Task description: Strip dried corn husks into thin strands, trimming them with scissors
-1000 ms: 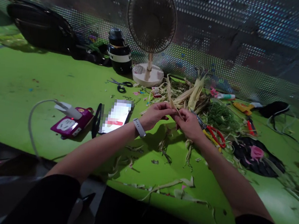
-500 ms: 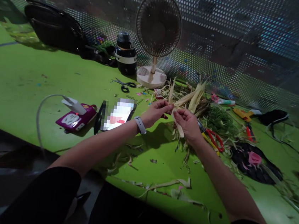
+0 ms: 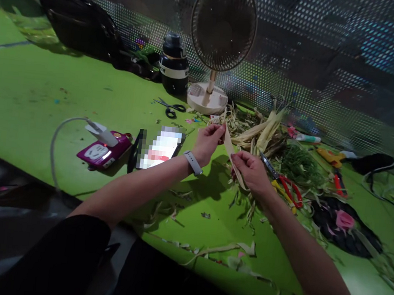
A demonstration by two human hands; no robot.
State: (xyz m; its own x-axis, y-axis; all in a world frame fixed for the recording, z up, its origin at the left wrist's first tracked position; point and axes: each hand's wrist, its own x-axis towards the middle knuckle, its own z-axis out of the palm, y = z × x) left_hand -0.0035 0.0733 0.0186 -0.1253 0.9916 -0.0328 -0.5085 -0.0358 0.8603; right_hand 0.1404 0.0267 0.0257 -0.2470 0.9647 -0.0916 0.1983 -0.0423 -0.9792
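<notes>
A pale strip of corn husk (image 3: 229,144) stretches between my two hands above the green table. My left hand (image 3: 208,144), with a light watch band at the wrist, pinches its upper part. Lower down, my right hand (image 3: 252,170) grips the same strip, and its tail hangs below the fingers. Just behind lies a heap of dry husks (image 3: 268,131) with shredded pieces around it. Beside my right hand rest red-handled scissors (image 3: 289,190) and a yellow-handled tool (image 3: 281,192), partly hidden. A bundle of green fibres (image 3: 301,164) is further right.
A fan (image 3: 207,97) and a dark bottle (image 3: 173,67) stand at the back, with black scissors (image 3: 170,108) before them. To the left are a lit phone (image 3: 163,148) and a purple power socket (image 3: 103,151). A yellow glue gun (image 3: 330,156) lies right. Scraps litter the front edge.
My hands have drawn apart along the husk strip: the left went up, the right slightly down and right. More of the strip now shows between them. The view has shifted slightly.
</notes>
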